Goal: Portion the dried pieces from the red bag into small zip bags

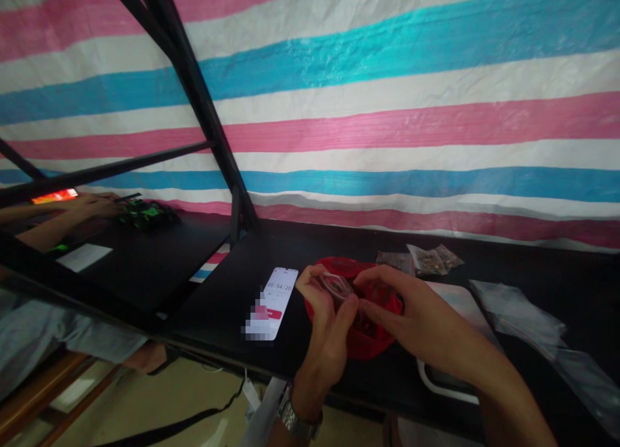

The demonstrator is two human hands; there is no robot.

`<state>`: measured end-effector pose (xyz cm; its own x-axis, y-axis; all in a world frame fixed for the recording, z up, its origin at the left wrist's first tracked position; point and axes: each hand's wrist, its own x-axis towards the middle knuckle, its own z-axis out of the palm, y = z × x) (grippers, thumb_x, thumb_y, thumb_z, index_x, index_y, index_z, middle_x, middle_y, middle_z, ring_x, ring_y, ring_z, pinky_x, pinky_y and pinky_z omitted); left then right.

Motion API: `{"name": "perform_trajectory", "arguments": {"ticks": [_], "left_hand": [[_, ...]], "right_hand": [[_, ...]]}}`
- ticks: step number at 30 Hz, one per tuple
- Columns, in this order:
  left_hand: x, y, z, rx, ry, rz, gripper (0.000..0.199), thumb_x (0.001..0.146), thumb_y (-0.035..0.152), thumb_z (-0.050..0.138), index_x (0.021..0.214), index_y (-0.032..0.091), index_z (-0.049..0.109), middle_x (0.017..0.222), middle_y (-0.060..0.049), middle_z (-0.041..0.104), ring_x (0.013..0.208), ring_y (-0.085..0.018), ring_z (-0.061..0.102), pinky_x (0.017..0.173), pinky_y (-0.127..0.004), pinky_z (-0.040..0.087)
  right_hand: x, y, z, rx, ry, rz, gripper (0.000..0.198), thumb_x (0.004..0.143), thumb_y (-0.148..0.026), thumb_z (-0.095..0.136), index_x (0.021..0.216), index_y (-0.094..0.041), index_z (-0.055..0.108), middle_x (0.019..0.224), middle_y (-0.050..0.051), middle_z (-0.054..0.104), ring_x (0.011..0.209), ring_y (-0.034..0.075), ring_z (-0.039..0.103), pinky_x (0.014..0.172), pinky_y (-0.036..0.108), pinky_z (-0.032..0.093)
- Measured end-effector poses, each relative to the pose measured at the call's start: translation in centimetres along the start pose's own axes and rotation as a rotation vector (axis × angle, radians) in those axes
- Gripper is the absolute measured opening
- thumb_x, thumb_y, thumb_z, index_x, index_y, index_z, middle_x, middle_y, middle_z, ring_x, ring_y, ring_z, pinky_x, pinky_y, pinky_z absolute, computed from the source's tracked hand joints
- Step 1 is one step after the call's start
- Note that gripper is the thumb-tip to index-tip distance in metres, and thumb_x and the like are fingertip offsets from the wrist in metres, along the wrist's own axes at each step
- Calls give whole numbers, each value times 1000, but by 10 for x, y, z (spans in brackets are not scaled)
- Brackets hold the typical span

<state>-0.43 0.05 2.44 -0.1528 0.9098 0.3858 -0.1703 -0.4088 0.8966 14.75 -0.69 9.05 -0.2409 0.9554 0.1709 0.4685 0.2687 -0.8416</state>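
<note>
The small plastic bag [338, 287] is just below and right of the middle of the frame, held over the red bowl [371, 349] on the black table [208, 311]. The left hand [325, 324], with a metal watch [294, 416] at its wrist, grasps the bag between thumb and fingers. The right hand [411, 305] comes in from the lower right, its fingers bent and their tips close to the bag's edge above the bowl; whether they pinch anything cannot be told, since the tips are blurred against the red.

The step in hand looks like work at the bag's mouth, perhaps opening it or passing small pieces through it (the contents are too dim to make out). By that reading, the next move calls for a firm left grip and careful right fingertips, with the bag kept above the bowl so that anything dropped lands inside.

Beyond the bowl, toward the right, lie small filled bags [429, 261] with brownish bits in them. Flat clear bags [520, 314] spread along the right side of the frame, and a white-rimmed flat object [450, 390] lies partly under the right forearm. Left of the bowl rests a phone [279, 291] showing a timer. At the far left, another person's hands [94, 207] are near a black-and-green object [148, 214].
</note>
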Motion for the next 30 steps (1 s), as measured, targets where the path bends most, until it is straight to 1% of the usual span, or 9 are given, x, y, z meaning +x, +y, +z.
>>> {"name": "perform_trajectory", "arguments": {"ticks": [2, 5, 8, 11, 13, 16, 22, 26, 30], "left_hand": [[-1, 1, 5, -81, -60, -5, 35, 94, 28, 64, 123, 28, 45, 116, -4, 56, 110, -22, 63, 98, -38, 54], [-3, -5, 15, -2, -49, 127, 33, 93, 24, 54, 125, 27, 47, 113, -4, 60, 100, -21, 65, 88, -37, 55], [-11, -13, 13, 210, 43, 258, 38, 91, 17, 56, 128, 25, 51, 120, -8, 60, 108, -24, 62, 96, -42, 51], [-27, -17, 2, 701, 141, 529, 41, 86, 10, 59, 125, 22, 54, 116, -9, 60, 110, -27, 60, 98, -46, 49], [-40, -19, -3, 883, 15, 577, 43, 80, 6, 57, 121, 20, 57, 113, -10, 62, 103, -28, 62, 88, -43, 54], [-57, -24, 0, 1024, -136, 544, 49, 73, 3, 55, 120, 19, 60, 113, -11, 63, 87, -25, 66, 73, -38, 58], [-67, -45, 18, 955, -129, 528, 47, 84, -7, 48, 119, 21, 63, 115, -10, 61, 99, -22, 70, 82, -33, 64], [-50, -55, 21, 859, -135, 484, 41, 92, -6, 47, 116, 22, 66, 111, -7, 60, 99, -19, 70, 89, -33, 64], [-34, -52, 25, 743, -121, 490, 32, 96, -2, 51, 110, 23, 66, 108, -5, 59, 98, -17, 69, 89, -31, 62]], "right_hand": [[1, -2, 0, 29, 36, 2, 11, 93, -30, 71, 102, -26, 76, 102, 1, 79, 89, 19, 73, 81, 30, 57], [0, 2, -10, 33, 162, -19, 11, 94, -31, 67, 92, -24, 75, 88, 1, 77, 80, 18, 71, 74, 29, 56], [-7, 16, -36, 39, 353, -16, 16, 91, -39, 69, 90, -23, 72, 84, 3, 76, 77, 19, 71, 73, 30, 55], [-19, 38, -68, 55, 471, 63, 22, 87, -44, 70, 90, -22, 69, 79, 3, 74, 71, 19, 68, 66, 28, 52], [-28, 54, -84, 38, 467, 128, 22, 85, -45, 68, 86, -23, 67, 72, 1, 69, 66, 18, 64, 61, 28, 49], [-37, 75, -97, -25, 393, 203, 23, 82, -47, 66, 80, -24, 66, 68, 1, 68, 65, 19, 64, 62, 30, 49], [-40, 103, -101, -279, 470, 344, 22, 76, -46, 61, 79, -26, 71, 77, 7, 77, 69, 27, 70, 70, 39, 53], [-39, 114, -106, -341, 567, 377, 29, 76, -47, 61, 88, -25, 76, 80, 9, 79, 68, 28, 70, 71, 42, 54], [-43, 118, -112, -359, 687, 362, 28, 79, -43, 61, 91, -24, 79, 88, 10, 82, 80, 30, 75, 76, 41, 56]]}}
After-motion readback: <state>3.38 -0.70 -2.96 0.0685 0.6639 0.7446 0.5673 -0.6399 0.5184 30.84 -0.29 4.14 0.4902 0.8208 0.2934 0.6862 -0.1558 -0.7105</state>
